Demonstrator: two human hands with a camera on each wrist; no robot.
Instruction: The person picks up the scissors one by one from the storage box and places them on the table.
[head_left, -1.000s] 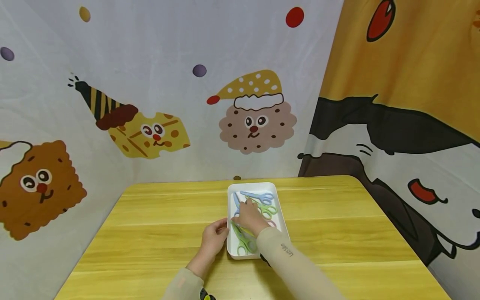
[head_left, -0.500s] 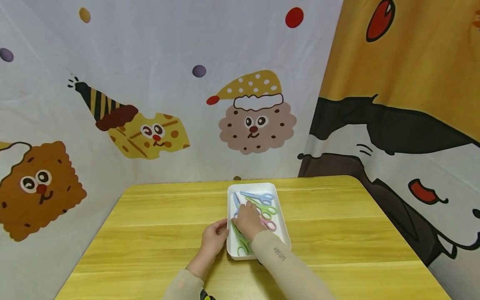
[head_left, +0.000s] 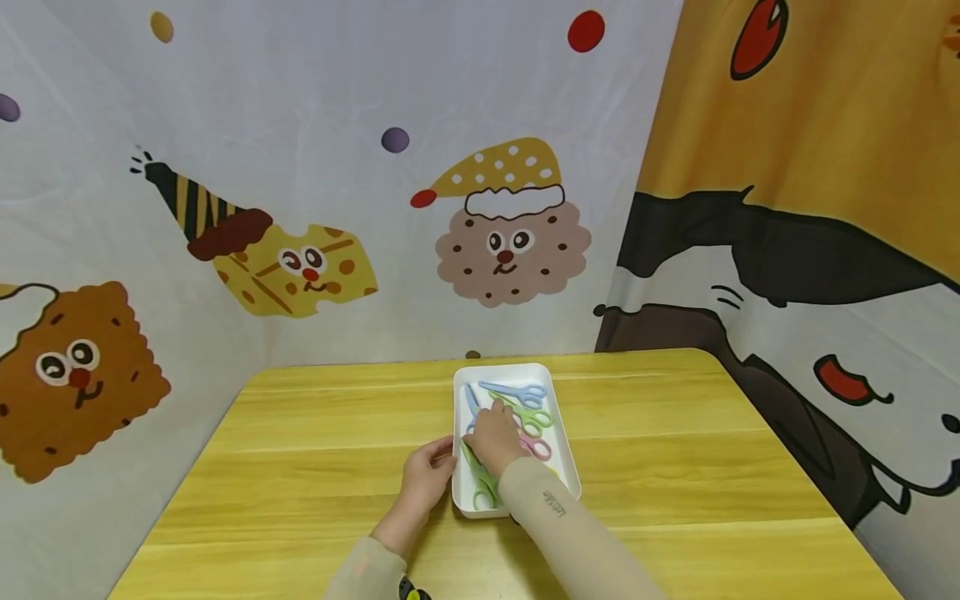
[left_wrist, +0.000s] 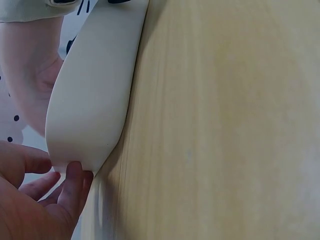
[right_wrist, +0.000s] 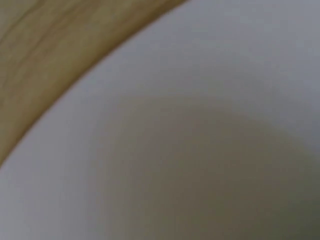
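Note:
A white tray (head_left: 457, 492) (left_wrist: 95, 90) holds blue scissors (head_left: 472, 402), green scissors (head_left: 483, 483) and pink scissors (head_left: 538, 448), among others. My left hand (head_left: 426, 479) (left_wrist: 50, 200) grips the tray's left side, its thumb at the rim and fingertips against the outer wall. Inside the tray, my right hand (head_left: 497, 440) reaches down among the scissors between the blue pair and the lower green pair. Its fingertips are hidden, so whether it holds anything is unclear. The right wrist view shows a blurred pale surface without the hand.
The tray stands on a wooden table (head_left: 337, 417) near its far edge. A white cloth with cartoon figures (head_left: 315, 333) hangs behind, and another printed cloth (head_left: 750, 250) is on the right.
My right hand and forearm have shifted slightly left and back toward me over the tray, uncovering more of the pink scissors. The left hand stays at the tray's side.

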